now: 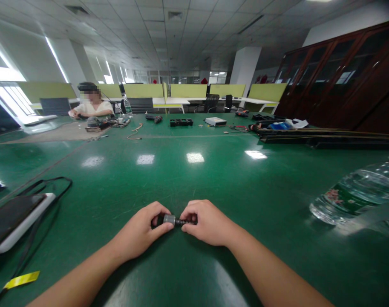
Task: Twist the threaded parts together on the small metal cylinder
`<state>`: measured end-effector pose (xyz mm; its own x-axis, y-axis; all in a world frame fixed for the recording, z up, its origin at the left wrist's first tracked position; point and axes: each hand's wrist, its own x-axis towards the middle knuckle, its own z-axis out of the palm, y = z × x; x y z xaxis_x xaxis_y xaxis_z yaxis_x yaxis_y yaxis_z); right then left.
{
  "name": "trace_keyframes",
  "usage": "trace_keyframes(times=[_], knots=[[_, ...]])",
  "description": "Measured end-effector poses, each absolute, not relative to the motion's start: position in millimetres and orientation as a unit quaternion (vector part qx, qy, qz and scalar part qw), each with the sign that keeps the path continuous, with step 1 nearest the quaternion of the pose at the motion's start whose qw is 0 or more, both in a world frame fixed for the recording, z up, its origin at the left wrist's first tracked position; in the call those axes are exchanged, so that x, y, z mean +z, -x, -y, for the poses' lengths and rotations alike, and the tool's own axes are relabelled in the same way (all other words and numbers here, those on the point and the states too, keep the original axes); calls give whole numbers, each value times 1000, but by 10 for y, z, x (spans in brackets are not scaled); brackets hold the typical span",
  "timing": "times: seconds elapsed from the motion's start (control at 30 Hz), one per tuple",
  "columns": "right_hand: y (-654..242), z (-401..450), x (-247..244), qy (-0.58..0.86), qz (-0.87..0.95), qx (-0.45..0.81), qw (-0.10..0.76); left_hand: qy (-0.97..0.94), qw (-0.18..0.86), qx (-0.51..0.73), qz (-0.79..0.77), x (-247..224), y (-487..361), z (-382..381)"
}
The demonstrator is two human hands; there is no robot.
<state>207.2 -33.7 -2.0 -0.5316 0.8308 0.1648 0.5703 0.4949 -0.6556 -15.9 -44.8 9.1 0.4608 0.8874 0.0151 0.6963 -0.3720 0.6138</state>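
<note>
Between my two hands, low over the green table (168, 181), is a dark threaded bolt (180, 222) with a grey metal collar (169, 219) on it, lying roughly level from left to right. My left hand (149, 224) has its thumb and fingers closed round the collar end, whose dark left end is partly hidden by the fingers. With a pinch of thumb and fingers, my right hand (205, 222) grips the threaded end. Its tip is mostly covered by that hand.
At left lies a phone-like device (20, 217) with a black cord; at right, a large water bottle (350, 196). Across the table are a power drill (154, 118), a black tray-like part (181, 122), a white box (215, 121) and long dark bars (325, 137). Another person (93, 102) sits far left.
</note>
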Motion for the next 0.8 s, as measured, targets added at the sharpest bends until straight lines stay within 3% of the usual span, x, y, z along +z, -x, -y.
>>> trace_keyframes(times=[0.8], knots=[[-2407,263,132,486,810,285,159,-813,268,169,-488,56,207,425]])
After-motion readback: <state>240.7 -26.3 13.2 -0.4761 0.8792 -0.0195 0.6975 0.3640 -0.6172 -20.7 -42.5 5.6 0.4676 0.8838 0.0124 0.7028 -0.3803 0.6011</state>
